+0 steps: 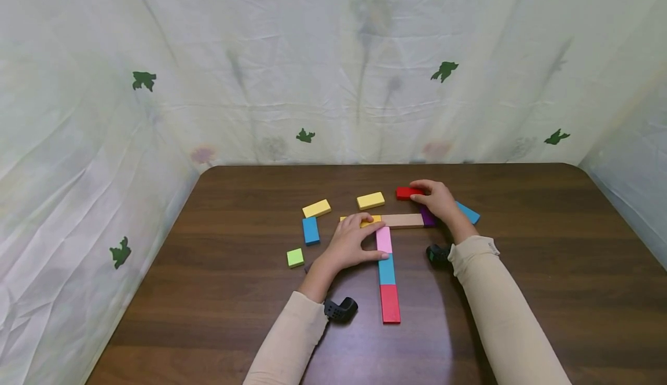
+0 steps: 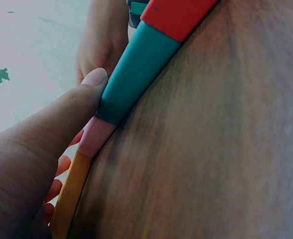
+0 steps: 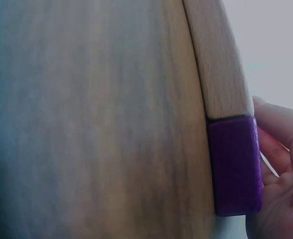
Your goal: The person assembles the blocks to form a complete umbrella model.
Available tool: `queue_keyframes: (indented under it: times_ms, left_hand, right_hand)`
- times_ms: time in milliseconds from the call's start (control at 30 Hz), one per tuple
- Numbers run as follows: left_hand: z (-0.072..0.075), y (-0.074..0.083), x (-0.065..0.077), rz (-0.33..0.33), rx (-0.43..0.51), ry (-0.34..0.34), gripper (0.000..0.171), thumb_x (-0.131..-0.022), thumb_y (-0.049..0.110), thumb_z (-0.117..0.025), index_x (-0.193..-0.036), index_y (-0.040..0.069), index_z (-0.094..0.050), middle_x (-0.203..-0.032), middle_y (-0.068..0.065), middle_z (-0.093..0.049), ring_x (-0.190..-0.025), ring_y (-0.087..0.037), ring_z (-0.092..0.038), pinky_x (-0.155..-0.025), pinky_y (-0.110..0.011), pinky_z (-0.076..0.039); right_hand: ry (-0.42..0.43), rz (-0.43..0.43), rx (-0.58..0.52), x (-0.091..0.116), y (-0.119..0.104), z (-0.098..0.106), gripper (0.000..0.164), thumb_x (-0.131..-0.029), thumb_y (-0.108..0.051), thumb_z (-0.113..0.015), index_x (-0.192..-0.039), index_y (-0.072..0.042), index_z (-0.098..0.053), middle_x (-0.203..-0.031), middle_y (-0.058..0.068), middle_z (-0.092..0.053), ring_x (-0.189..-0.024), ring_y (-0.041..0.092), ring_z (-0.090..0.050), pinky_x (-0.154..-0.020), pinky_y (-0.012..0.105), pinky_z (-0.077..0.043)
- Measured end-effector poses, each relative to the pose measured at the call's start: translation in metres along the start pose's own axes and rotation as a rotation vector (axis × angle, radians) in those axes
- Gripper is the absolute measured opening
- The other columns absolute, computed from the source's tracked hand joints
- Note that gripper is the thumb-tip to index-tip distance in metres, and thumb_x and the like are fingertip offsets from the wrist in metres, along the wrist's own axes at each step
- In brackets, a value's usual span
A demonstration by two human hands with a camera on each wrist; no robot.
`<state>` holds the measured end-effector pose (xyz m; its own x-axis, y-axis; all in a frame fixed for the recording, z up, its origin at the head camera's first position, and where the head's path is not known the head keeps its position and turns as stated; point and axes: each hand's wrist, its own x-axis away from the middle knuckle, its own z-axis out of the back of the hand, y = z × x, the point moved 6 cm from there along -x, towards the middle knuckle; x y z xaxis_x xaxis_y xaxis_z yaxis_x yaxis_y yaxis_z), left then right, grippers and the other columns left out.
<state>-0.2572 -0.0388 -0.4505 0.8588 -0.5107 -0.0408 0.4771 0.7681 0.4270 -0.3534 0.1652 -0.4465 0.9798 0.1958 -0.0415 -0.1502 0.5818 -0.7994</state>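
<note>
Wooden blocks form a T on the brown table [image 1: 219, 292]. Its stem has a pink block [image 1: 383, 240], a turquoise block [image 1: 387, 271] and a red block [image 1: 389, 305]. Along the top run an orange block [image 2: 72, 191], a plain wood block [image 1: 402, 220] and a purple block [image 3: 236, 167]. My left hand [image 1: 348, 245] rests over the corner, its thumb at the turquoise block's side and its fingertips beyond the orange block. Behind the purple block, my right hand [image 1: 439, 201] pinches one end of another red block [image 1: 405, 193] between thumb and fingers.
Two yellow blocks [image 1: 370, 201] lie behind the row. A blue block [image 1: 311, 231] and a green block [image 1: 294, 257] lie left of my left hand. Another blue block [image 1: 468, 212] sits partly behind my right wrist. A patterned curtain [image 1: 333, 72] hangs along the table's back edge.
</note>
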Motion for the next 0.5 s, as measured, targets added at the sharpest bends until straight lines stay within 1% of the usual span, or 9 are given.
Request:
queue_keyframes:
  times_ms: [200, 500]
  left_hand:
    - [0.0004, 0.0011, -0.0001, -0.004, 0.004, 0.003, 0.072, -0.070, 0.065, -0.059, -0.133, 0.031, -0.045, -0.126, 0.001, -0.037, -0.121, -0.018, -0.026, -0.101, -0.050, -0.015]
    - [-0.0006, -0.0001, -0.0003, -0.009, 0.008, 0.011, 0.073, -0.070, 0.065, -0.059, -0.133, 0.030, -0.045, -0.126, 0.000, -0.038, -0.122, -0.019, -0.026, -0.101, -0.050, -0.015]
  right_hand:
    - [0.017, -0.033, -0.021, 0.0019, 0.0037, 0.0021, 0.034, -0.088, -0.012, -0.059, -0.120, -0.003, -0.056, -0.125, 0.017, -0.049, -0.113, 0.033, -0.041, -0.094, 0.046, -0.032]
    - [0.066, -0.040, -0.038, 0.0021, 0.0043, 0.0042, 0.033, -0.087, -0.012, -0.059, -0.118, -0.001, -0.058, -0.122, 0.021, -0.050, -0.110, 0.034, -0.043, -0.092, 0.045, -0.034]
